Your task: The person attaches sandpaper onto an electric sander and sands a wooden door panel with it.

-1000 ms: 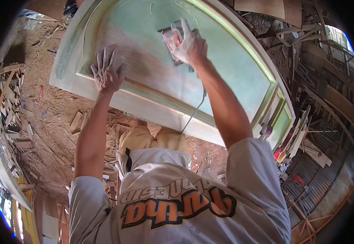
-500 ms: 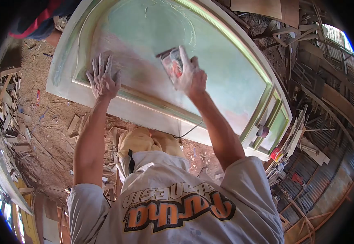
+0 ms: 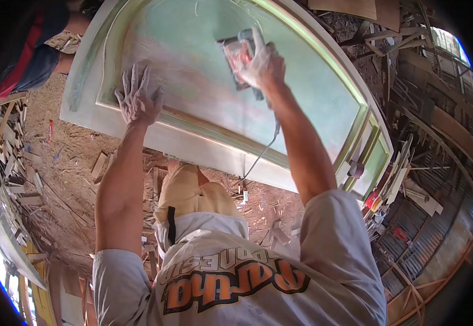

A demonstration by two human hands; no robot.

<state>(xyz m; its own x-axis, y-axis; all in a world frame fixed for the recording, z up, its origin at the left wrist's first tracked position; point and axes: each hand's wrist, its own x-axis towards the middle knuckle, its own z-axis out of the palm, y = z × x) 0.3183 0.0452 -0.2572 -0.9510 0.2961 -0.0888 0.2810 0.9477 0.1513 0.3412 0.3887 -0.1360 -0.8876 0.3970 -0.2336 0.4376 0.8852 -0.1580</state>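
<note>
A large curved panel with a green and pinkish dusty face and raised moulding lies before me. My right hand is wrapped round a red and grey power sander, whose dark flat pad is at the panel's face. A cord runs from the sander over the panel's near edge. My left hand lies flat near the panel's left inner moulding, fingers spread, dusty and holding nothing. A dark roll-like object sits at the panel's right end.
Another person in dark and red clothing is at the upper left, beside the panel. Wood scraps are piled at the left. Offcuts and sawdust cover the ground. A red and yellow round item is by the panel's right end.
The sander in my right hand moved toward me, then back up and slightly right. My left hand stayed nearly in place. The other person came into view at the upper left.
</note>
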